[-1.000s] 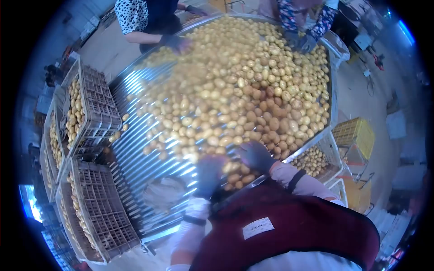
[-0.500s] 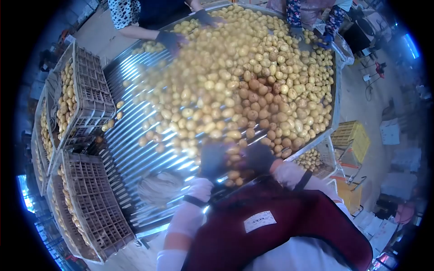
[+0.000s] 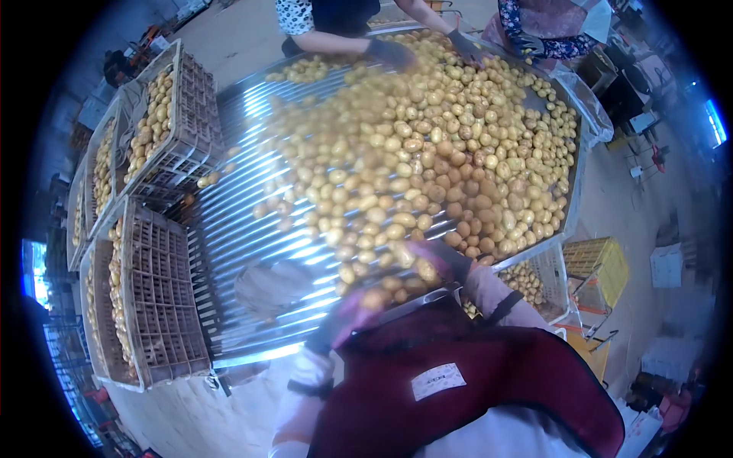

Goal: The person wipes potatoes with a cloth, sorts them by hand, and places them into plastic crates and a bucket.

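Observation:
My left hand (image 3: 345, 317), in a dark purple-stained glove and smeared by motion, is at the near edge of the ribbed metal table (image 3: 252, 198). A potato (image 3: 373, 298) overlaps its fingertips; its grip is hidden by blur. My right hand (image 3: 444, 259), gloved alike, reaches leftward over the near edge of the heap, fingers stretched out beside a potato (image 3: 425, 269). Several loose potatoes (image 3: 393, 284) lie between both hands. Beyond them spreads a large heap of yellow potatoes (image 3: 496, 145), with a browner patch (image 3: 466, 191) near its middle.
Crates of potatoes (image 3: 164, 282) stand along the left side. A whitish cloth bundle (image 3: 273, 288) lies on the ribs. Across the table, a person's gloved hands (image 3: 393, 53) touch the heap; another person (image 3: 546, 30) stands right of them. A yellow crate (image 3: 599, 263) is at right.
My hands have moved apart, the left toward my body, and potatoes show between them. The view has shifted. The far person's gloved hands have moved right along the heap; the other person's hands have lifted off it.

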{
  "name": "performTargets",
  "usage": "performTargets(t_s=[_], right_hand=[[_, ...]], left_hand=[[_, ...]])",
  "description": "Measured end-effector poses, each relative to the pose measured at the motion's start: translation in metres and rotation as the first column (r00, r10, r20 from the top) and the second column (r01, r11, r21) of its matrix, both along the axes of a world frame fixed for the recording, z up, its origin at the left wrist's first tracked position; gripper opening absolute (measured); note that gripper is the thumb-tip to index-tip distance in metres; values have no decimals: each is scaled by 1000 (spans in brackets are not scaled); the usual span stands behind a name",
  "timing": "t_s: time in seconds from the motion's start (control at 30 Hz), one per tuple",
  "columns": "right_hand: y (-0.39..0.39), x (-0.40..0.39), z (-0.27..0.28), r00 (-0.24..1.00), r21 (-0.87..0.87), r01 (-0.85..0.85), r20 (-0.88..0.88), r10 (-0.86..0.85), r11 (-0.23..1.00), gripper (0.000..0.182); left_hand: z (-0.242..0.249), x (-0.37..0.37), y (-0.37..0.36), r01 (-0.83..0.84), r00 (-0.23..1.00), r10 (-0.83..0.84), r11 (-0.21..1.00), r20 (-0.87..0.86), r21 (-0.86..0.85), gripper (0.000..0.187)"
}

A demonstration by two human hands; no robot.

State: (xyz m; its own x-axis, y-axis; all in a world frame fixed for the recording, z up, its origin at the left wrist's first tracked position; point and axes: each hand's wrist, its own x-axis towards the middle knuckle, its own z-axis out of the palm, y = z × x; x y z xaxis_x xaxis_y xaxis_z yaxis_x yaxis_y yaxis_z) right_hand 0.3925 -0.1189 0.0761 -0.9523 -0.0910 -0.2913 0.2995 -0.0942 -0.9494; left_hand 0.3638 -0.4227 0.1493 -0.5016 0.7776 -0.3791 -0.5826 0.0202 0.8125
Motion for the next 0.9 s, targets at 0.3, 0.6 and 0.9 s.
performTargets(t_s=[0.3,0.6,0.9], right_hand=[[-6,12,35,977,-525,-29,165,135,851,47],[-20,36,17,979,-579,24,-151,-136,815,53],[50,175,12,934,-953,1,109,-341,-302,47]], left_hand=[[-22,77,-110,-367,927,363,834,-92,-413,50],[-16,26,89,-343,574,-78,881,-815,-326,50],[12,47,193,223,616,-149,975,-773,-9,60]])
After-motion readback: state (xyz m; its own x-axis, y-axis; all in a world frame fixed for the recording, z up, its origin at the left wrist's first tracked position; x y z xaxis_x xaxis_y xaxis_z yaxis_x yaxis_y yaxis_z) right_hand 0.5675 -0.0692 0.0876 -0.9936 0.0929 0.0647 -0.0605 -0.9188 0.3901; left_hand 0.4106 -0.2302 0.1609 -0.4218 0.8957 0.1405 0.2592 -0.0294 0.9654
